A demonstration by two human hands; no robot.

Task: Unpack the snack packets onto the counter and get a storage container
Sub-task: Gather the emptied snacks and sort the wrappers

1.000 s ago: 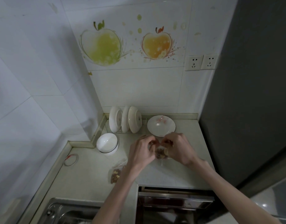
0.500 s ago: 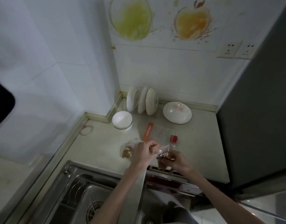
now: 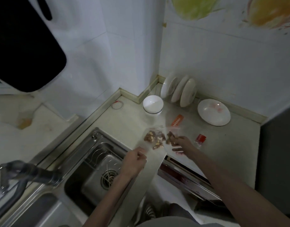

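Low in the frame's centre, the left hand [image 3: 135, 158] is curled, its grip seemingly on a clear bag's corner, though blur hides the contact. The right hand [image 3: 182, 143] pinches a clear snack packet [image 3: 169, 138] on the table [image 3: 223, 149]. Beside it a nut packet [image 3: 155, 139] lies flat; beyond, an orange strip [image 3: 177, 120] slants toward the upper right.

One head-worn camera looked steeply down from above at a counter [image 3: 223, 145] corner, facing the tiled wall [image 3: 223, 71]. The sink [image 3: 95, 169] sat lower left, both forearms reaching in from the bottom edge, close below the lens.
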